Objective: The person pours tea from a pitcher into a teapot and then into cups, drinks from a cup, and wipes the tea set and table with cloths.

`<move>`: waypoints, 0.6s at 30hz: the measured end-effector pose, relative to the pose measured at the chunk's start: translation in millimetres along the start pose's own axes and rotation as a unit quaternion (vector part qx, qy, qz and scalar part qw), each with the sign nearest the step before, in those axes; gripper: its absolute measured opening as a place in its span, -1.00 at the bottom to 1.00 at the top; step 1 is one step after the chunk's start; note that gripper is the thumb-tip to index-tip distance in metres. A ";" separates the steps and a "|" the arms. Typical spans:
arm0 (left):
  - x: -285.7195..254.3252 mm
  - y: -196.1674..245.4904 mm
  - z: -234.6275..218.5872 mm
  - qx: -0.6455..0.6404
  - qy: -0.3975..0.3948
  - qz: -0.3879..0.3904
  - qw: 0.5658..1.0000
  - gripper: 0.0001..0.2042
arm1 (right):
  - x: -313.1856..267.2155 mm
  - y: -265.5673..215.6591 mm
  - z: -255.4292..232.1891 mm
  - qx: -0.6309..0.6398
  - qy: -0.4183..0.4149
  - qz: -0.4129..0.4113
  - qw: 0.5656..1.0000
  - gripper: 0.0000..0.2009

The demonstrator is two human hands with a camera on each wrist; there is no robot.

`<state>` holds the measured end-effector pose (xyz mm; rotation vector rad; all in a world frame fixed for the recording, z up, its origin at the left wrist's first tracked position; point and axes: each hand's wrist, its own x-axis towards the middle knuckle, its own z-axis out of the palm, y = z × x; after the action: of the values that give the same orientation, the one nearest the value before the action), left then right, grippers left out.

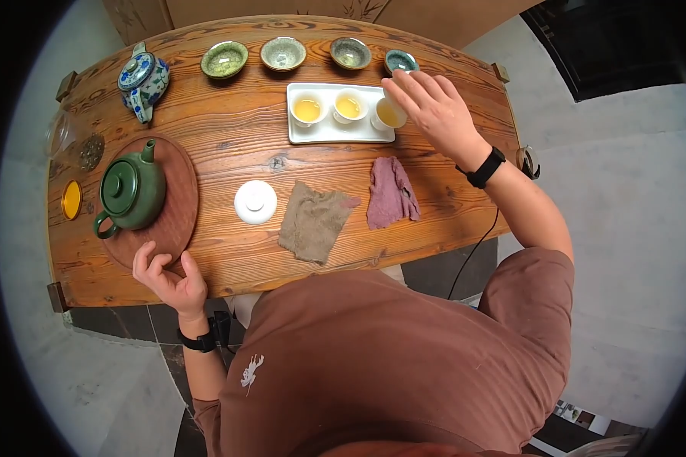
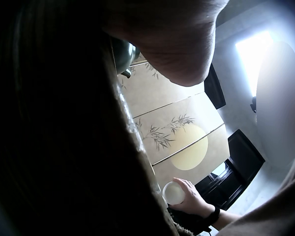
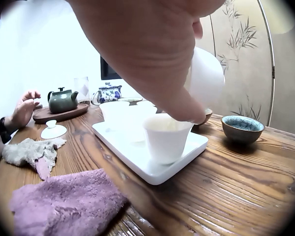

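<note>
My right hand (image 1: 442, 114) grips a white gaiwan bowl (image 3: 206, 76), tilted over the rightmost of three white teacups. In the head view the hand mostly hides this bowl. The teacups stand in a row on a white rectangular tray (image 1: 343, 135); yellow tea shows in the left cup (image 1: 307, 109), middle cup (image 1: 348, 107) and right cup (image 1: 389, 114). My left hand (image 1: 171, 280) holds nothing, its fingers loosely bent by the front edge of a round wooden board (image 1: 181, 179). A green teapot (image 1: 133, 189) sits on that board. The white lid (image 1: 255, 202) lies on the table.
A brown cloth (image 1: 316, 221) and a purple cloth (image 1: 393, 194) lie in front of the tray. Several glazed bowls line the back, including a teal one (image 1: 401, 61). At the left stand a blue-and-white teapot (image 1: 143, 80), a clear glass jar (image 1: 76, 145) and a yellow disc (image 1: 72, 199).
</note>
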<state>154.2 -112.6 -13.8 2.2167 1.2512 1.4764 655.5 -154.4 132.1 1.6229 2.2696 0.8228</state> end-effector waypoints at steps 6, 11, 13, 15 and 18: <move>1.1 1.4 -0.4 0.000 0.001 0.004 1.000 -0.74 | -5.6 -7.2 5.5 -0.103 0.061 -0.033 0.992 -0.38; 1.8 0.7 -0.4 0.013 -0.002 0.006 1.000 -0.75 | -12.4 -8.3 14.5 -0.143 0.131 -0.030 0.981 -0.37; 2.0 1.6 0.6 0.014 -0.001 0.005 1.000 -0.75 | -14.7 -5.5 13.6 -0.119 0.139 0.004 0.983 -0.39; 1.0 0.7 1.5 0.014 -0.001 0.002 1.000 -0.75 | -15.6 0.0 11.9 -0.059 0.139 0.064 0.987 -0.33; 1.3 1.0 2.9 0.016 0.003 0.002 1.000 -0.76 | -12.1 0.5 12.4 0.219 0.200 0.281 0.913 -0.19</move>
<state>157.4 -111.5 -13.7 2.2379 1.2812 1.4773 666.3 -161.6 120.7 2.6092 2.3944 0.8662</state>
